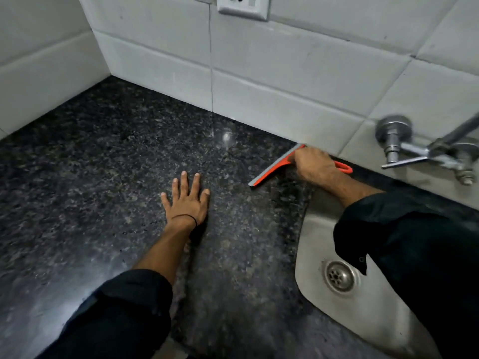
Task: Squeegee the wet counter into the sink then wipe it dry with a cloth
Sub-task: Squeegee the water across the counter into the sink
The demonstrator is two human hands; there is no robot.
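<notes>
The dark speckled granite counter (pixel 108 177) fills the left and middle of the view. An orange squeegee (pixel 272 168) with a grey blade rests on it near the back wall, its blade running from the tiles toward me. My right hand (pixel 315 165) is shut on the squeegee's handle, whose orange loop end sticks out to the right. My left hand (pixel 186 200) lies flat on the counter with fingers spread, left of the blade and apart from it. The steel sink (pixel 311 234) with its round drain (pixel 339 276) lies to the right, partly hidden by my right sleeve. No cloth is in view.
White tiled walls (pixel 285 81) close the counter at the back and left. A metal tap (pixel 425 149) juts from the wall above the sink at the right. A wall socket (pixel 242 6) sits at the top edge.
</notes>
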